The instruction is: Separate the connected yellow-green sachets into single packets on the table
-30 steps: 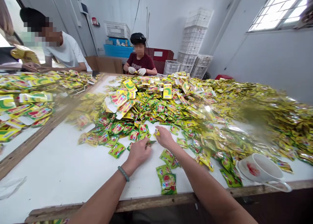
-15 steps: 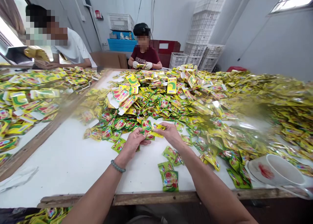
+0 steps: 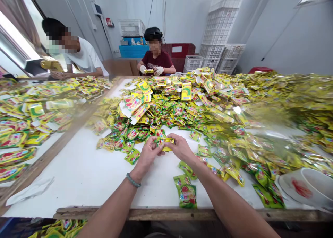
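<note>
Head view: the left hand [image 3: 148,153] and right hand [image 3: 180,148] are meeting above the white table [image 3: 78,175], the fingertips of both pinching a stack of sachets [image 3: 164,141] just in front of the sachet heap [image 3: 182,109]. The glossy stack is likely to fan out and slip if either pinch loosens. The right forearm is passing over the edge sachets [image 3: 186,194] and near a white cup [image 3: 307,187], and it might nudge either one off.

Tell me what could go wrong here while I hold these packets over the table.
1. The left hand and right hand pinch the yellow packets between them; one may slip into the loose pile.
2. The white mug sits close to the table edge, beside the right forearm; a sweep might knock it off.
</note>
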Tool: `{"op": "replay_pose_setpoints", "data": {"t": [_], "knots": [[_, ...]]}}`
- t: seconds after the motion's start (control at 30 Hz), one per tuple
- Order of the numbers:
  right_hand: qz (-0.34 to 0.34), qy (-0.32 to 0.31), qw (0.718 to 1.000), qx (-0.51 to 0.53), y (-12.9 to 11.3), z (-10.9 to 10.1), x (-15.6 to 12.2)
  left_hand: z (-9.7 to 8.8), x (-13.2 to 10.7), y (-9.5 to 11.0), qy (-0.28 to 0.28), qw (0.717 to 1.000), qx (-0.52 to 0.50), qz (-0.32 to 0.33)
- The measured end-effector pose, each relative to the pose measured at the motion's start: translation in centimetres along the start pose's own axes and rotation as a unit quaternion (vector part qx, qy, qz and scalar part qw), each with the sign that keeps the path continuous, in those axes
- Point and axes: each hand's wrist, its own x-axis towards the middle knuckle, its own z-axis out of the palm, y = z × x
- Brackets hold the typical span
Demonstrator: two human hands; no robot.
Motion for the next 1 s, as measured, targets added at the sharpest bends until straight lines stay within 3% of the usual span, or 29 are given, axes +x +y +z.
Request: {"op": "replay_pose_setpoints", "data": {"t": [0.13,0.23,0.3,0.37,0.43,0.5,0.57,0.63,0.7,0.77,0.9,1.0], "knots": [[0.062,0.027,0.986,0.155,0.4,0.8,0.2,0.1,0.4,-0.6,0.025,0.999,0.001,0.029],[0.100,-0.049,0.961,0.253,-0.1,0.8,-0.1,0.2,0.3,-0.5,0.012,0.999,0.015,0.039],[0.099,-0.083,0.957,0.261,-0.6,0.5,-0.3,0.1,0.2,0.4,-0.015,0.998,0.052,0.024],[0.089,-0.068,0.961,0.253,-0.9,0.1,-0.3,-0.4,0.4,2.0,-0.036,0.992,0.117,0.008],[0.077,-0.028,0.968,0.239,-1.1,-0.3,-0.1,-1.2,1.2,4.2,0.011,0.974,0.222,0.034],[0.067,0.014,0.975,0.211,-1.0,-0.6,0.1,-2.3,2.7,6.6,0.128,0.915,0.364,0.120],[0.064,0.045,0.981,0.179,-1.0,-0.6,0.2,-3.5,4.6,8.4,0.211,0.811,0.508,0.201],[0.063,0.048,0.985,0.155,-1.0,-0.4,0.3,-4.4,6.3,9.5,0.207,0.731,0.611,0.224],[0.054,0.040,0.988,0.141,-0.9,-0.4,0.3,-5.1,7.1,9.7,0.182,0.702,0.657,0.206],[0.037,0.047,0.989,0.137,-0.8,-0.6,0.4,-5.5,6.8,9.4,0.183,0.708,0.649,0.212],[0.024,0.102,0.980,0.168,0.1,-1.8,0.8,-5.7,3.7,7.2,0.146,0.755,0.565,0.299],[0.024,0.107,0.969,0.223,0.5,-1.8,1.0,-5.5,1.7,4.6,0.128,0.784,0.531,0.296]]}}
